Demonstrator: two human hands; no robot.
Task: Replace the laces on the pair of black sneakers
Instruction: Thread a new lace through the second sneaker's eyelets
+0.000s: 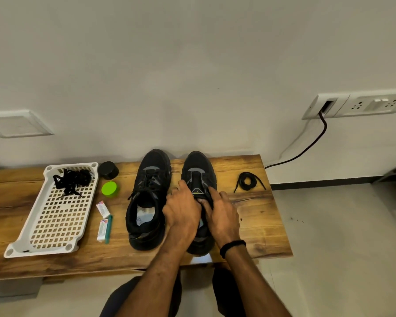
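Black sneakers (151, 165) are being kept side by side on the desk (249, 225), toes toward the wall. The unlaced sneaker (198, 167), the one nearer the coiled lace (248, 181), is being gripped by both hands. The left hand (183, 210) is being curled over the tongue and inner eyelet row, and the right hand (223, 216) is being closed round the outer side of the collar. No lace is being shown in its eyelets, so the old one is judged already pulled out. The laced sneaker (146, 202), nearer the tray (21, 245), is being left tied. A tangle of black laces (72, 179) is being kept at the tray's far end; old or new cannot be told.

Progress is being judged as early to middle: one shoe stripped but not yet rethreaded, the other untouched. Threading the coiled lace through the held shoe is being left to do, then stripping and relacing the second.

Also being kept beside the tray: a black lid (109, 170), a green cap (110, 188), two small packets (103, 209), a teal pen (109, 228).
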